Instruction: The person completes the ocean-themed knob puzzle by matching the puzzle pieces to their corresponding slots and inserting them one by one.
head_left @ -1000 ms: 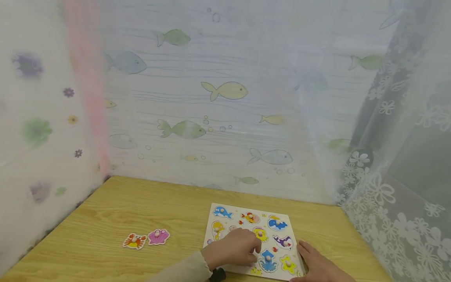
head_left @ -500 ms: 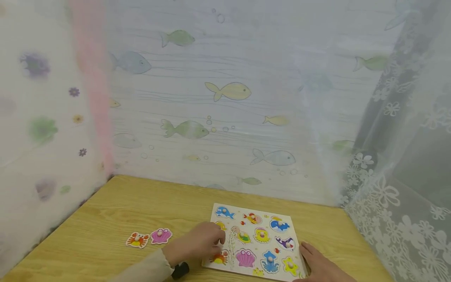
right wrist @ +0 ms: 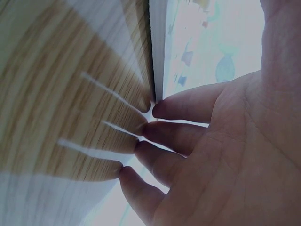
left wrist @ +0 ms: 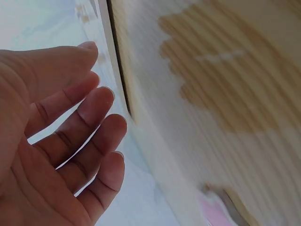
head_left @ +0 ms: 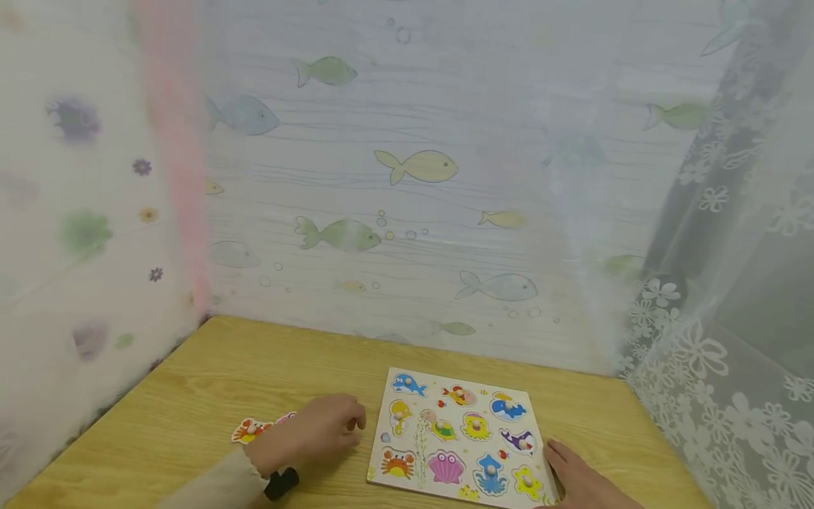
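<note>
A wooden knob puzzle board (head_left: pixel 467 452) with sea animals lies on the table. My left hand (head_left: pixel 314 428), fingers loosely bent and holding nothing, is over the table left of the board. Behind it lie a loose orange crab piece (head_left: pixel 250 430) with a knob and a pink shell piece (head_left: pixel 287 418), mostly hidden by the hand. On the board, the crab picture (head_left: pixel 397 464) and shell picture (head_left: pixel 446 468) show no knobs. My right hand (head_left: pixel 581 482) rests at the board's right edge; in the right wrist view its fingertips (right wrist: pixel 162 110) are at the edge and the tabletop.
The wood-grain table (head_left: pixel 305 353) runs back to a fish-print curtain (head_left: pixel 407 247). A flower-print curtain (head_left: pixel 83 283) hangs at the left, and a white lace curtain (head_left: pixel 693 353) at the right. Other knobbed pieces, such as the starfish (head_left: pixel 527 483), sit in the board.
My left hand has moved left, off the board and over the table towards the loose pieces, uncovering the board's left side. My right hand has stayed at the board's edge.
</note>
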`<action>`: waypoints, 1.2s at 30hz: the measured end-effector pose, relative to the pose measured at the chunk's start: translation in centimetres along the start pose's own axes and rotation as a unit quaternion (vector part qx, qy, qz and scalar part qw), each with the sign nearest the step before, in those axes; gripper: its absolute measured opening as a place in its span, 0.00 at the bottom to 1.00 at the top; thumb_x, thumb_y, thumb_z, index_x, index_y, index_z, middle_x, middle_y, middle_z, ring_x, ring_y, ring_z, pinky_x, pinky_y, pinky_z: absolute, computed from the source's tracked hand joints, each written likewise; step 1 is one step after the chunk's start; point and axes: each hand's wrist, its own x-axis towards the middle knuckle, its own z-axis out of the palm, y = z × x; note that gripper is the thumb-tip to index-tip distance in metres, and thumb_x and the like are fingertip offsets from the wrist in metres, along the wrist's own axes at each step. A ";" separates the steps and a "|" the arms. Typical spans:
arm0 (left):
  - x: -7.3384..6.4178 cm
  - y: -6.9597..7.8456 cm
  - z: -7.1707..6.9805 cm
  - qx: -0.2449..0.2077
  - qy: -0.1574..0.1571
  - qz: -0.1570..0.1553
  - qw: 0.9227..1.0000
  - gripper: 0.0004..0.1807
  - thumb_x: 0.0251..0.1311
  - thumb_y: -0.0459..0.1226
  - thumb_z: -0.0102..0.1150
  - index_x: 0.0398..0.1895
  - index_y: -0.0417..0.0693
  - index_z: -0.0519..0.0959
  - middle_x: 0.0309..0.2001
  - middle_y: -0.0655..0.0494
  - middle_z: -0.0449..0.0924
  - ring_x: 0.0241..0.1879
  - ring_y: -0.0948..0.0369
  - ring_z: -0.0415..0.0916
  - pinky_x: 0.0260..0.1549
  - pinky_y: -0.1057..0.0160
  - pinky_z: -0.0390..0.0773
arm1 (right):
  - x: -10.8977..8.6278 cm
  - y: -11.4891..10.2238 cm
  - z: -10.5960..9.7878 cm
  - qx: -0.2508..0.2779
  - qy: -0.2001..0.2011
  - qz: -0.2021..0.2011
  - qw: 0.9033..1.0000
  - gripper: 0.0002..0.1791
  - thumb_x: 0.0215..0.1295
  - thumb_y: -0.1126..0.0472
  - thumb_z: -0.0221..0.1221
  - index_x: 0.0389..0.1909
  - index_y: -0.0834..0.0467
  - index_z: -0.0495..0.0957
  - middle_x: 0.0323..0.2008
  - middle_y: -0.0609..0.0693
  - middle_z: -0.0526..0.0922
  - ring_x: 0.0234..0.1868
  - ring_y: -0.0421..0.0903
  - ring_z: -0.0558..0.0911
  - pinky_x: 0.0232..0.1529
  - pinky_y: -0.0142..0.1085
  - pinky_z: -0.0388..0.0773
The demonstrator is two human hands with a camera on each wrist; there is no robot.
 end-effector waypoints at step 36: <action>-5.5 -7.1 -2.8 0.006 0.011 -0.050 0.999 0.04 0.54 0.34 0.65 0.30 0.53 0.79 0.28 0.67 0.70 0.27 0.70 0.65 0.26 0.66 0.69 | -0.4 -0.7 0.1 0.014 0.017 0.004 1.000 0.59 0.47 0.37 0.68 0.66 0.75 0.57 0.66 0.73 0.56 0.65 0.71 0.59 0.56 0.62 0.63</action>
